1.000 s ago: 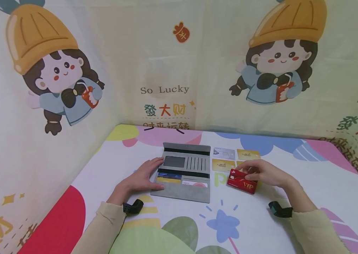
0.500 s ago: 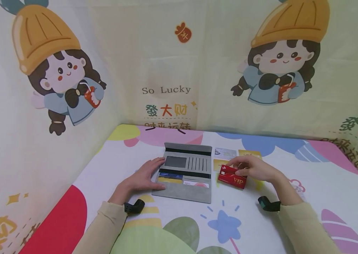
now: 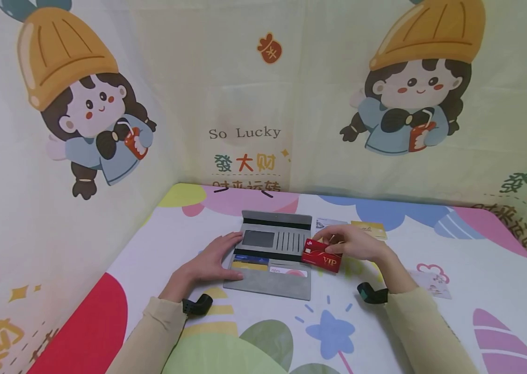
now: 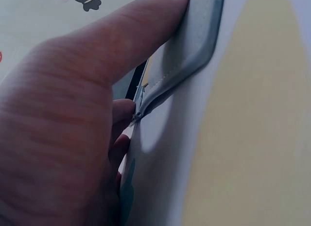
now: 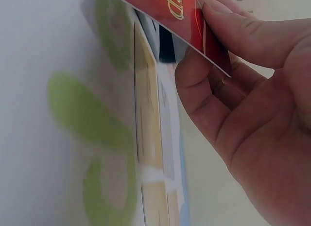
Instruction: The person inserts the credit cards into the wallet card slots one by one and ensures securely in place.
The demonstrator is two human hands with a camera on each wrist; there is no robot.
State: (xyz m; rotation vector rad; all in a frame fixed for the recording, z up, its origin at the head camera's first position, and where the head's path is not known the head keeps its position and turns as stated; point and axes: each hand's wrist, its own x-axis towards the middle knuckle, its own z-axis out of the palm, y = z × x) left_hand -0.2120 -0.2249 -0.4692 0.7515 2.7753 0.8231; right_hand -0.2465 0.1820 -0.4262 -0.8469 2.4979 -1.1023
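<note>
An open grey long wallet (image 3: 268, 289) lies flat on the table. My left hand (image 3: 204, 261) rests at its left edge, with the thumb (image 4: 131, 34) straight across the lower flap. In my right hand (image 3: 359, 243), thumb and fingers pinch a red VIP card (image 3: 319, 258), slightly tilted, over the wallet's right edge. Whether the card touches the wallet, I cannot tell. In the wallet's lower pockets sit a blue card (image 3: 253, 258), a yellow one (image 3: 249, 265) and a white-and-pink card (image 3: 286, 271). Thin slots (image 3: 291, 241) show in the middle panel.
Behind my right hand lie a silver card (image 3: 330, 223) and a gold card (image 3: 370, 229); another gold card (image 5: 148, 104) shows in the right wrist view. A pale card-like piece (image 3: 436, 286) lies right of my right wrist. Printed cloth covers the table (image 3: 226, 353) and walls.
My right hand has carried the red card leftward, from beside the wallet to its right edge, uncovering the pale piece on the right. The left hand and the wallet have stayed put.
</note>
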